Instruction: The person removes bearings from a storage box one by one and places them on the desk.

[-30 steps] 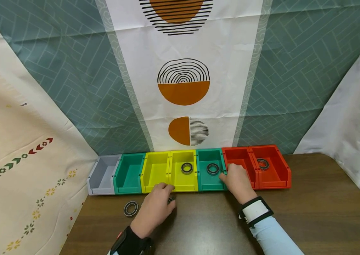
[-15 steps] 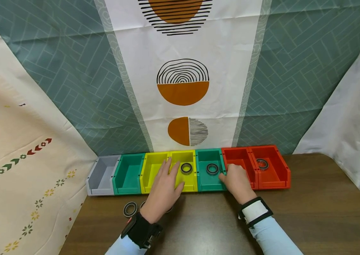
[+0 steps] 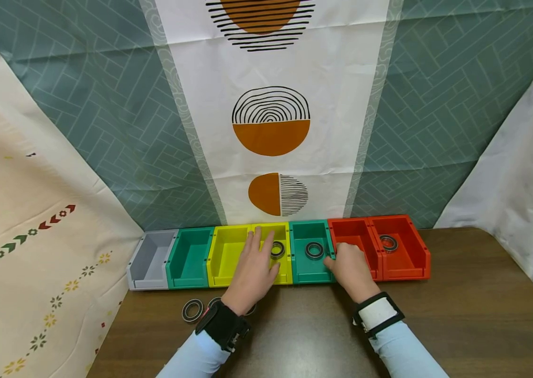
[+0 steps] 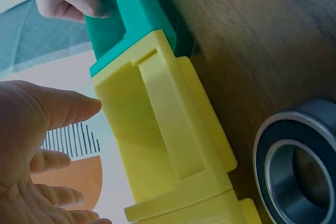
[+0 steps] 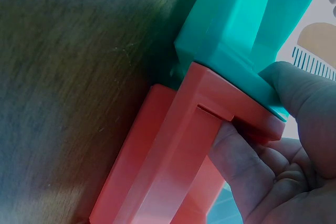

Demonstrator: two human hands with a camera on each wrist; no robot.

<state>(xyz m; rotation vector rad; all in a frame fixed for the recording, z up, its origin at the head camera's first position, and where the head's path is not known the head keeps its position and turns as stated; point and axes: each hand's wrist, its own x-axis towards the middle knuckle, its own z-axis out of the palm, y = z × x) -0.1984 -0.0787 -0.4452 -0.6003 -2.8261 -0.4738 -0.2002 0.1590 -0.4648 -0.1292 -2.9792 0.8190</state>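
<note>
My left hand [image 3: 253, 275] hovers with spread fingers over the front of the right yellow bin [image 3: 286, 274]. A ball bearing [image 3: 283, 252] lies inside that bin, partly behind the fingers. With thumb and fingers my right hand [image 3: 353, 268] pinches the shared wall between the right teal bin [image 3: 311, 273] and the left red bin [image 3: 349, 227]. In the right wrist view the thumb presses the teal rim [image 5: 262, 87] while a finger reaches into the red bin [image 5: 173, 166]. Another bearing [image 3: 314, 258] rests in the teal bin.
A bearing [image 3: 389, 250] sits in the right red bin [image 3: 408, 262]. Several bearings lie on the wooden table [image 3: 304, 336] by my left wrist, including one fully visible bearing [image 3: 193, 319]. Leftward stand a yellow bin [image 3: 228, 252], a teal bin [image 3: 191, 262] and a grey bin [image 3: 153, 262].
My left hand has risen from near the table bearings, moving forward and right over the yellow bins, its fingers straightening. My right hand stays on the wall between teal and red.
</note>
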